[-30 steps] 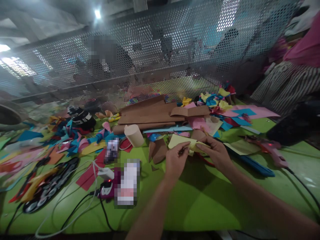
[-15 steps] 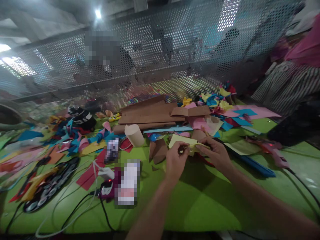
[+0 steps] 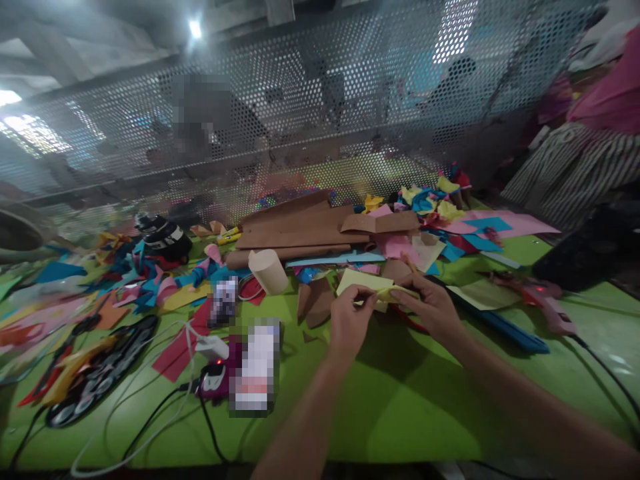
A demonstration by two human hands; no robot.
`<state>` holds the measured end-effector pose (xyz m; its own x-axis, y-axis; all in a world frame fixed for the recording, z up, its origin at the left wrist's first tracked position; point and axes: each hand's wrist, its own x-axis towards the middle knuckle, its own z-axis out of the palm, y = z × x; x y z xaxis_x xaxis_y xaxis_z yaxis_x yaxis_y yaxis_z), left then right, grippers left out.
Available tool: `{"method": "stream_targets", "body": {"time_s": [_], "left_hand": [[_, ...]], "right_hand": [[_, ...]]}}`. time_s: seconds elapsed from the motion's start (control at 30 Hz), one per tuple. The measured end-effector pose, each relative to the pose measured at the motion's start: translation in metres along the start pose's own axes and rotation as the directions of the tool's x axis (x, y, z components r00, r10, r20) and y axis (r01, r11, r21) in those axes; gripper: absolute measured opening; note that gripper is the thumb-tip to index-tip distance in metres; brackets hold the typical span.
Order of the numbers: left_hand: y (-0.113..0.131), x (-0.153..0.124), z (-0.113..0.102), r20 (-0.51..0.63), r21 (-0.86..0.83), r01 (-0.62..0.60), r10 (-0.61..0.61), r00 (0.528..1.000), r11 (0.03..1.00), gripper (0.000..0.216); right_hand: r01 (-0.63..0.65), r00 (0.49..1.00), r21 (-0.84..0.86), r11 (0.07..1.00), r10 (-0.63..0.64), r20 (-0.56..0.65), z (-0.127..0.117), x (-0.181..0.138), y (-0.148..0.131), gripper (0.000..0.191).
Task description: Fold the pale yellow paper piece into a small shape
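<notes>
Just right of the frame's centre, your left hand (image 3: 350, 323) and right hand (image 3: 434, 308) are both closed in a pinch on the yellow paper (image 3: 357, 281), finger and thumb on its near edge, holding it just above the green worktop (image 3: 400, 400). Brown paper cones (image 3: 315, 300) lie just left of your left hand, with a cream paper roll (image 3: 269, 270) beyond them. Brown card sheets (image 3: 300, 230) sit further up the frame, in front of the perforated metal screen (image 3: 350, 100).
</notes>
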<state>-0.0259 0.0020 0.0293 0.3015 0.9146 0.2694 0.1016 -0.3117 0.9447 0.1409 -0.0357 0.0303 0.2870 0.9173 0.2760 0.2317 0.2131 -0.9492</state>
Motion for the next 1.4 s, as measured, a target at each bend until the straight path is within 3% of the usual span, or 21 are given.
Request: {"method": "stream_targets", "body": {"time_s": [0.13,0.27,0.43,0.57,0.73,1.0,1.17,1.4], "left_hand": [[0.002,0.001,-0.001,-0.033,0.032,-0.039,0.04,0.999,0.999,0.015],[0.005,0.0,-0.002,-0.037,0.123,-0.109,0.114,0.993,0.986,0.012],[0.005,-0.003,-0.004,0.016,0.314,-0.224,0.231,0.973,0.923,0.007],[0.002,-0.003,-0.004,0.078,0.439,-0.325,0.324,0.943,0.838,0.007],[0.002,-0.003,-0.004,0.135,0.507,-0.363,0.344,0.929,0.782,0.005],[-0.001,-0.002,-0.004,0.151,0.542,-0.401,0.383,0.911,0.739,0.008],[0.0,-0.002,-0.005,0.145,0.528,-0.346,0.32,0.936,0.775,0.008],[0.002,-0.003,-0.005,0.058,0.395,-0.225,0.22,0.974,0.891,0.008]], "right_hand": [[0.02,1.0,0.002,1.0,-0.02,0.014,0.0,0.0,0.001,0.036],[0.12,0.993,-0.044,0.992,-0.119,0.014,-0.001,0.0,-0.001,0.036],[0.267,0.963,-0.138,0.954,-0.26,0.067,-0.001,0.002,-0.006,0.024],[0.305,0.952,-0.179,0.935,-0.291,0.096,-0.003,0.003,-0.002,0.023],[0.361,0.932,-0.22,0.906,-0.343,0.116,-0.005,0.004,0.002,0.024],[0.318,0.944,-0.288,0.903,-0.273,0.186,-0.007,0.011,0.001,0.031],[0.256,0.961,-0.296,0.92,-0.21,0.179,-0.008,0.011,-0.002,0.035],[0.128,0.989,-0.154,0.98,-0.114,0.097,-0.007,0.007,-0.002,0.033]]}}
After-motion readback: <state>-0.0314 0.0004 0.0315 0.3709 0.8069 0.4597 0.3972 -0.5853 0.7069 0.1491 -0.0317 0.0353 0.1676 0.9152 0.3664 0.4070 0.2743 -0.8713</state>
